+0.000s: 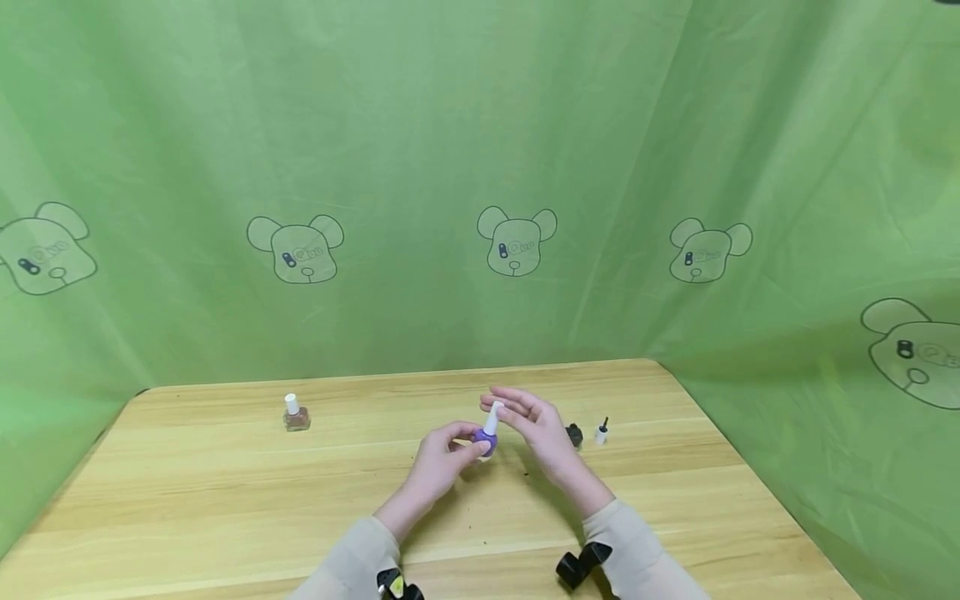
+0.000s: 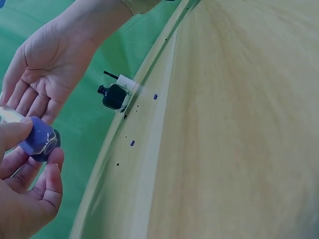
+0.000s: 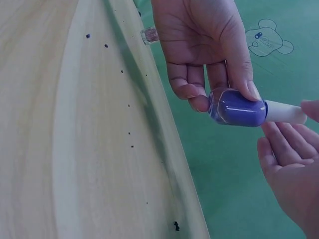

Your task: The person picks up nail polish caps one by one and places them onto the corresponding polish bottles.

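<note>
Raised over the table, my left hand (image 1: 440, 458) grips a nail polish bottle (image 1: 484, 442) of purple polish between thumb and fingers. The bottle tilts, and its white cap (image 1: 492, 419) points up towards my right hand (image 1: 546, 433). That hand has its thumb at the cap's end and its fingers behind the cap, as the right wrist view shows. The cap sits on the bottle's neck. Beyond my right hand stands a dark nail polish bottle (image 2: 114, 97) without its cap. Beside it a white brush cap (image 1: 602, 433) stands with its black brush upward.
A brownish-pink nail polish bottle (image 1: 297, 418) with a white cap stands at the table's back left. Small dark and purple specks (image 2: 132, 143) dot the wooden tabletop (image 1: 225, 500). Green curtain (image 1: 405, 150) hangs behind the table and at its sides.
</note>
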`<state>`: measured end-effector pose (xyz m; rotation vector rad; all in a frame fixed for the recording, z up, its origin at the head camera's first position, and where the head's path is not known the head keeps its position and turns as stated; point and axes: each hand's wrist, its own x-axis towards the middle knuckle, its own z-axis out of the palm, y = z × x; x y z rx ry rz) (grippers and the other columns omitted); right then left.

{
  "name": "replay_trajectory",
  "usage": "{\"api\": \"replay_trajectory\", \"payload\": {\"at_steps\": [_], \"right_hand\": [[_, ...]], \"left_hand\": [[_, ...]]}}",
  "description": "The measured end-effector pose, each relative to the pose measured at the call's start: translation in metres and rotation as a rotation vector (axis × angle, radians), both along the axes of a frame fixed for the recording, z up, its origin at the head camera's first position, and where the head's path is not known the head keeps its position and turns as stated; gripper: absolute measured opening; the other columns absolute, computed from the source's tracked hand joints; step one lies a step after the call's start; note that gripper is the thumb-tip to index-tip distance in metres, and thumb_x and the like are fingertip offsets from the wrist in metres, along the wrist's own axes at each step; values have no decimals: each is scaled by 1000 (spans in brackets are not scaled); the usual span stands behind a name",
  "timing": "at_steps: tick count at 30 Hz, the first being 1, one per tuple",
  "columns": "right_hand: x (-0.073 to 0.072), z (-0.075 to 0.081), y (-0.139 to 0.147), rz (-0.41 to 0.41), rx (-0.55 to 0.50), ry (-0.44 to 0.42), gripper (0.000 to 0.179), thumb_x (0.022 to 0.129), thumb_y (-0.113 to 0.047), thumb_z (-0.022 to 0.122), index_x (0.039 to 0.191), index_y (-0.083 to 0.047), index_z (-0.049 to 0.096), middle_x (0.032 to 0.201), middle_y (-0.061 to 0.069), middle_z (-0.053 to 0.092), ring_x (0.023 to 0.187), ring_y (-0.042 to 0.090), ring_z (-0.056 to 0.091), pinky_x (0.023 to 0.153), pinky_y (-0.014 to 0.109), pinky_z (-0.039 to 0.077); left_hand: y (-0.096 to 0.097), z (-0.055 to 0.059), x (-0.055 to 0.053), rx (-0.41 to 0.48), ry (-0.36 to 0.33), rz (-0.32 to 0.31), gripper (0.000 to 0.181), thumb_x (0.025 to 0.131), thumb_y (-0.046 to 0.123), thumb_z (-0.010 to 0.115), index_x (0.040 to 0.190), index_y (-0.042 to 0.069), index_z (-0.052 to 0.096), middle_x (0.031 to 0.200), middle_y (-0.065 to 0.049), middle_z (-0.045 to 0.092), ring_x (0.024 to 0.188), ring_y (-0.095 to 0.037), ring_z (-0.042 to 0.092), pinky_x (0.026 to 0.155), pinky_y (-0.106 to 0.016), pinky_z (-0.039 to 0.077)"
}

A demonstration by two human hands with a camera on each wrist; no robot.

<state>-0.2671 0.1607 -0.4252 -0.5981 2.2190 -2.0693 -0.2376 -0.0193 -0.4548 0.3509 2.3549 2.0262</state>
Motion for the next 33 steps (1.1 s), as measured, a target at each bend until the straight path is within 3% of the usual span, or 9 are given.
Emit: {"api": "replay_trajectory", "payload": {"at_steps": [3, 7, 14, 19, 26, 33], "right_hand": [[-1, -1, 1, 48, 15, 18, 46, 96, -20, 60, 136, 1, 51, 131, 21, 61, 117, 14, 64, 117, 54, 30], [-1, -2, 1, 50, 35, 17, 43, 96, -21, 61, 132, 2, 54, 126, 21, 64, 114, 14, 66, 116, 52, 34], [0, 0, -1, -56, 43, -1, 40, 90, -18, 69, 123, 3, 60, 115, 18, 70, 100, 12, 71, 102, 31, 51], [1, 1, -3, -137, 18, -7, 34, 84, -10, 74, 112, 7, 63, 102, 16, 74, 89, 9, 72, 88, 22, 57], [4, 3, -7, -245, 17, -1, 29, 77, -5, 79, 96, 7, 60, 79, 0, 66, 71, 8, 61, 71, 19, 56], [6, 3, -12, -298, -21, -16, 30, 75, 0, 80, 90, 5, 55, 73, -6, 58, 68, 7, 56, 66, 17, 51]], "left_hand": [[-1, 0, 0, 5, -2, 0, 30, 89, 19, 70, 112, 0, 67, 108, -17, 69, 81, -30, 68, 68, -44, 60], [-1, -1, 0, 5, -7, 3, 30, 89, 19, 69, 113, 0, 67, 109, -16, 69, 82, -29, 68, 68, -45, 60], [0, -1, -2, 12, -12, -10, 30, 89, 20, 70, 113, 1, 67, 107, -15, 69, 77, -21, 67, 65, -44, 59], [1, -1, -1, 2, -10, -15, 29, 88, 19, 71, 112, 1, 68, 105, -14, 69, 79, -28, 67, 66, -41, 59], [4, 0, 2, 17, -19, -40, 31, 87, 19, 72, 111, 0, 67, 105, -14, 68, 79, -27, 68, 67, -44, 60], [5, 0, 3, 14, -11, -54, 31, 87, 19, 72, 111, -1, 67, 104, -15, 69, 79, -31, 69, 68, -45, 60]]}}
